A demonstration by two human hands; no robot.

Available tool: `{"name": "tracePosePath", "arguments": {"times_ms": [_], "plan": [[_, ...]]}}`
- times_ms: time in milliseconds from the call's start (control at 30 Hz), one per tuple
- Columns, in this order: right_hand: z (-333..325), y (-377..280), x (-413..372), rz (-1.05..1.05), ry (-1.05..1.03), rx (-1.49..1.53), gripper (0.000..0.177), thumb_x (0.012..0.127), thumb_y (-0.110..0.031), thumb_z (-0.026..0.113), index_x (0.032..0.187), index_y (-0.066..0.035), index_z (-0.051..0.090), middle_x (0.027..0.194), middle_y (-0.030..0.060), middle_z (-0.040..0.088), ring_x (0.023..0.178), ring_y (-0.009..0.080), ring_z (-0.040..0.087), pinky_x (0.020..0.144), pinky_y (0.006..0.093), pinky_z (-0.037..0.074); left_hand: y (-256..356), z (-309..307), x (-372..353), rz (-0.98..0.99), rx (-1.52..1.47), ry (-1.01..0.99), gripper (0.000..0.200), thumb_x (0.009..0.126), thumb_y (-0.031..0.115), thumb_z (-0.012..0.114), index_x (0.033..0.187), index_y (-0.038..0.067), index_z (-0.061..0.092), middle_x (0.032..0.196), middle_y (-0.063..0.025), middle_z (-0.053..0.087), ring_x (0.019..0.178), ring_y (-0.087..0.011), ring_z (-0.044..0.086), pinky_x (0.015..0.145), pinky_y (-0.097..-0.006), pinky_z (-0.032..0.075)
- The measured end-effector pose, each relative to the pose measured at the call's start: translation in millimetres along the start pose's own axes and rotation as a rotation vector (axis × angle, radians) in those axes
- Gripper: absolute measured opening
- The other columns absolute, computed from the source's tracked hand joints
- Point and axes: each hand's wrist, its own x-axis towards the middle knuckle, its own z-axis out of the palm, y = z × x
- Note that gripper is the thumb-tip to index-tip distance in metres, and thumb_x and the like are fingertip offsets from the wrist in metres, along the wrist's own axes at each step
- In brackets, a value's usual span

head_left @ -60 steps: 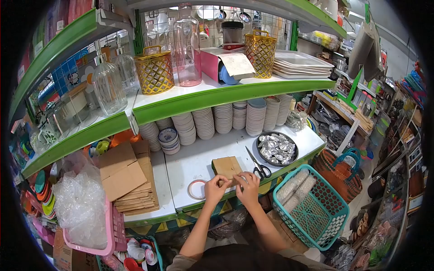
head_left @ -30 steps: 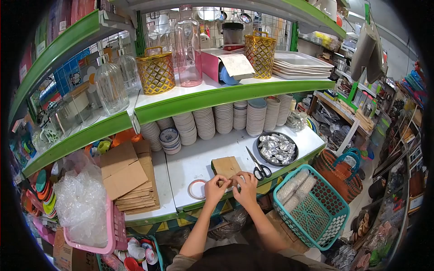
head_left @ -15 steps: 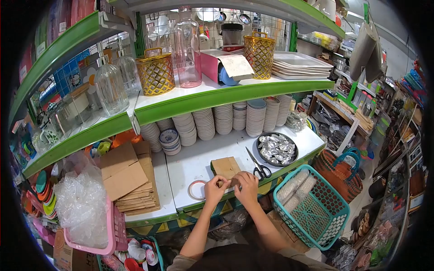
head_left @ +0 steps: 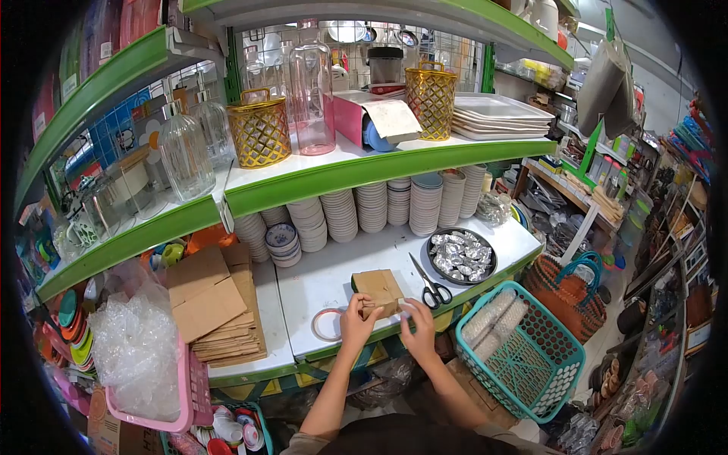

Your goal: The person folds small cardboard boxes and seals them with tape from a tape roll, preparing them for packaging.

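Now the right hand (head_left: 419, 327) has drawn apart from the small brown cardboard parcel (head_left: 379, 288) at the near edge of the white worktop (head_left: 326, 274). Its grip is curled, contents indiscernible. Only the left hand (head_left: 355, 318) pinches the parcel's corner.

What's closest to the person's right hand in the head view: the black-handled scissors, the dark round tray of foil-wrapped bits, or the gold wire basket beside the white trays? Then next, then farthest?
1. Black-handled scissors, just beyond the right hand.
2. Dark round tray, farther back and to the right.
3. Gold wire basket, highest up, far behind.
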Motion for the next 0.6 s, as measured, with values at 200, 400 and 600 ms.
{"name": "tracePosePath", "arguments": {"times_ms": [200, 400, 600], "plan": [[9.6, 29.7, 37.9, 0.406, 0.052, 0.469, 0.031, 0.084, -0.012, 0.063, 0.113, -0.002, 0.056, 0.111, 0.0114, 0.061, 0.104, 0.023, 0.057, 0.089, 0.0343, 0.044, 24.8, -18.0, 3.3, 0.057, 0.128, -0.131, 0.042, 0.078, 0.022, 0.074, 0.109, 0.009, 0.051, 0.095, -0.0115, 0.069, 0.085, -0.0283, 0.066, 0.07, -0.0338, 0.05], [11.0, 48.9, 89.0, 0.623, -0.39, 0.583, 0.042, 0.089, -0.034, 0.061, 0.116, -0.001, 0.056, 0.109, 0.0114, 0.061, 0.1, 0.0197, 0.058, 0.085, 0.0309, 0.045, 21.1, -38.2, 18.0, 0.079, 0.022, -0.453, 0.028, 0.075, 0.016, 0.076, 0.1, 0.01, 0.065, 0.099, -0.0055, 0.055, 0.094, -0.021, 0.058, 0.083, -0.0327, 0.047], [5.7, 50.3, 101.9, 0.912, -0.774, 0.694, 0.058, 0.093, -0.05, 0.05, 0.122, 0.0, 0.055, 0.112, 0.0099, 0.062, 0.097, 0.0163, 0.059, 0.083, 0.0293, 0.046, 16.4, -50.9, 32.2, 0.046, -0.038, -0.44, 0.03, 0.072, 0.016, 0.079, 0.1, 0.01, 0.069, 0.1, -0.0051, 0.058, 0.1, -0.0192, 0.052, 0.091, -0.0312, 0.04]]}}
